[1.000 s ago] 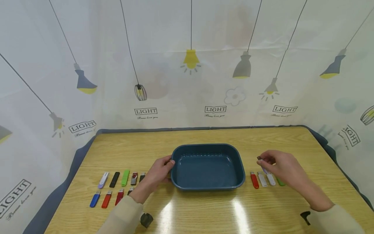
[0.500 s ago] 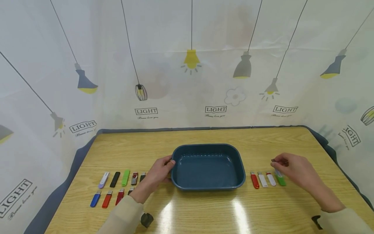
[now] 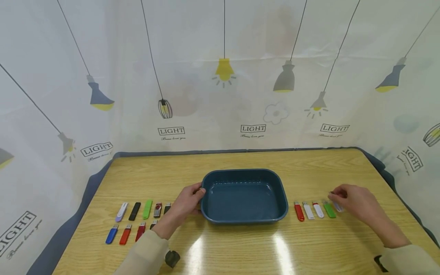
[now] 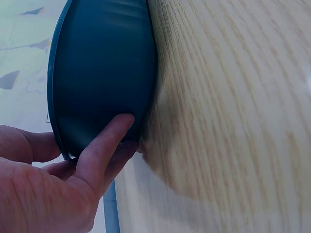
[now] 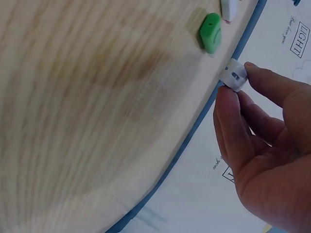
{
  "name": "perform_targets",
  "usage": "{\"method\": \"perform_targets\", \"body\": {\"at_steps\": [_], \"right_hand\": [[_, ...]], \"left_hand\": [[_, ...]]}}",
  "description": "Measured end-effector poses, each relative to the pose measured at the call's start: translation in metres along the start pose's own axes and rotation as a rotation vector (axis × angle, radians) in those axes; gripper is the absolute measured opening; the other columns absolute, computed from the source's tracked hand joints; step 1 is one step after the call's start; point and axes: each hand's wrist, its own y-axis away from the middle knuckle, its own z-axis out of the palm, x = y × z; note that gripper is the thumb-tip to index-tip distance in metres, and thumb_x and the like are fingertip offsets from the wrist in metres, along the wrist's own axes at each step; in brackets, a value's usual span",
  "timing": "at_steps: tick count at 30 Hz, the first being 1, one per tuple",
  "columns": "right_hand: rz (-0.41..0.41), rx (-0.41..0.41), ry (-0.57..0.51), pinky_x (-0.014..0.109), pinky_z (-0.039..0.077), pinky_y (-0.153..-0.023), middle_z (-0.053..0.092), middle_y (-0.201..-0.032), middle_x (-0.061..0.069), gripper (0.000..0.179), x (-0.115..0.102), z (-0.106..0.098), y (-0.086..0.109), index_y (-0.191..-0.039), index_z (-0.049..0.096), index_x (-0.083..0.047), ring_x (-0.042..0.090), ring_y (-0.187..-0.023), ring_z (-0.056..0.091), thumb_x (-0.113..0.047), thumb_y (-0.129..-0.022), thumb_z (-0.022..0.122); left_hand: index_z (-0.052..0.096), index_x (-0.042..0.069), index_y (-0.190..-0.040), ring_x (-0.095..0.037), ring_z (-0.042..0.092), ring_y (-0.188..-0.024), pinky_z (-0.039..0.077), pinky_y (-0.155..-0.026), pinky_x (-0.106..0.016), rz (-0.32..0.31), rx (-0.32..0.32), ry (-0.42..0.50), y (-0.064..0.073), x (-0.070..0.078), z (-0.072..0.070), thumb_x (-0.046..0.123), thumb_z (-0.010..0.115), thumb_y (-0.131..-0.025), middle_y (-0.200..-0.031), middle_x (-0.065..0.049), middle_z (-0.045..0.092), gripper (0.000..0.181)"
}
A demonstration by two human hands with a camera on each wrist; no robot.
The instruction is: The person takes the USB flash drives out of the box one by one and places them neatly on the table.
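In the head view my left hand [image 3: 187,199] grips the left end of a deep blue rectangular tray [image 3: 245,202]. The left wrist view shows the thumb at the tray's rim and the fingers against its outer wall. My right hand [image 3: 357,200] pinches a white USB stick [image 3: 338,207] between thumb and fingers, at the right end of a row. The right wrist view shows the end of that USB stick [image 5: 234,75] at the fingertips. Beside it lies a green USB stick [image 3: 329,209], then a white-and-red one [image 3: 318,210], a white one [image 3: 308,211] and a red one [image 3: 299,211].
Two rows of USB sticks lie on the left of the wooden table [image 3: 220,248], among them a blue one [image 3: 111,234], a black one [image 3: 135,211] and a green one [image 3: 147,209]. My left forearm partly covers the lower row. A printed curtain [image 3: 206,95] surrounds the table.
My right hand has moved right and lower with the white USB stick, past the green one, which is now uncovered. The left hand and the tray have stayed in place.
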Motion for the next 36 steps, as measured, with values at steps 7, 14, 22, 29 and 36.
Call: {"method": "perform_targets", "body": {"at_steps": [7,14,22,29,36], "right_hand": [[0.054,-0.07,0.001,0.047,0.051,-0.067,0.068,-0.086,0.012,0.035,0.009,0.004,-0.003,-0.102,0.07,0.009,0.024,-0.075,0.061,-0.026,-0.098,0.071],[0.054,-0.12,0.017,0.048,0.052,-0.067,0.07,-0.088,0.014,0.035,0.014,0.008,-0.003,-0.1,0.069,0.009,0.024,-0.075,0.063,-0.026,-0.099,0.069],[0.039,-0.136,0.032,0.046,0.052,-0.065,0.069,-0.086,0.013,0.032,0.015,0.009,-0.002,-0.097,0.069,0.007,0.024,-0.073,0.063,-0.025,-0.099,0.069],[0.052,-0.15,0.024,0.049,0.053,-0.068,0.07,-0.089,0.016,0.038,0.016,0.009,-0.004,-0.1,0.069,0.008,0.027,-0.077,0.065,-0.03,-0.099,0.07],[0.072,-0.078,0.009,0.048,0.052,-0.066,0.07,-0.094,0.022,0.044,0.015,0.004,-0.003,-0.109,0.066,0.014,0.03,-0.078,0.064,-0.029,-0.105,0.058]], "left_hand": [[0.037,-0.003,-0.157,-0.044,0.06,-0.125,0.061,-0.082,-0.052,-0.003,0.002,0.005,0.0,0.0,0.0,0.013,0.043,-0.112,-0.148,-0.029,0.049,0.048],[0.039,-0.003,-0.156,-0.043,0.061,-0.124,0.061,-0.082,-0.052,-0.004,0.005,-0.001,0.001,-0.001,0.0,0.013,0.043,-0.113,-0.146,-0.028,0.05,0.047],[0.039,-0.003,-0.156,-0.042,0.063,-0.121,0.061,-0.081,-0.052,0.004,0.005,0.0,0.0,-0.002,0.0,0.013,0.043,-0.112,-0.145,-0.028,0.051,0.047],[0.04,-0.003,-0.156,-0.043,0.063,-0.121,0.061,-0.08,-0.051,0.009,0.008,-0.001,0.0,-0.002,0.0,0.013,0.043,-0.112,-0.145,-0.029,0.051,0.046],[0.037,-0.004,-0.157,-0.045,0.058,-0.128,0.061,-0.083,-0.051,0.023,0.032,0.017,0.005,-0.005,-0.002,0.018,0.044,-0.113,-0.151,-0.03,0.046,0.05]]}}
